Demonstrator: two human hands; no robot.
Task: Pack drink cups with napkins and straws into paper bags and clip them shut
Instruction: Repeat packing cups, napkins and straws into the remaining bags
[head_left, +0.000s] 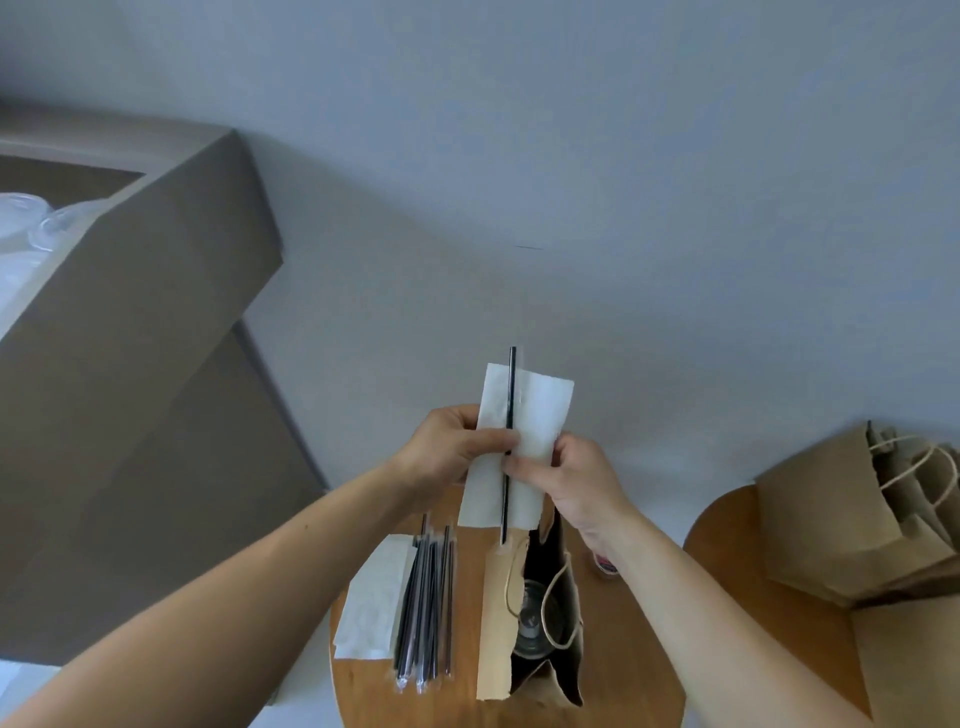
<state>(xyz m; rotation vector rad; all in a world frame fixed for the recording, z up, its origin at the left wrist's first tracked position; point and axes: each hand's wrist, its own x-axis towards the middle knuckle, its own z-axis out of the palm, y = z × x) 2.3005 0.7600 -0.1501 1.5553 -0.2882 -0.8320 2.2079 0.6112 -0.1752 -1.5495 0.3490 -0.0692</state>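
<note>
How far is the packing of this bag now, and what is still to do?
Done: a cup sits inside the open paper bag. In hand: the left hand and the right hand pinch a napkin and a straw together above the bag. Left: putting them in and clipping the top, which is open with no clip on it. A stack of spare bags waits on the right.

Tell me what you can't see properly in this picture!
Head view only:
- Cup: the bag walls hide all but its top.
- Small thing on the table: right arm covers most of it.
- Box contents: blurred, cut by the left edge.
- Spare bags: cut by the right edge, uncountable.
- Straw middle: partly hidden under the left hand and right hand holding the napkin.
</note>
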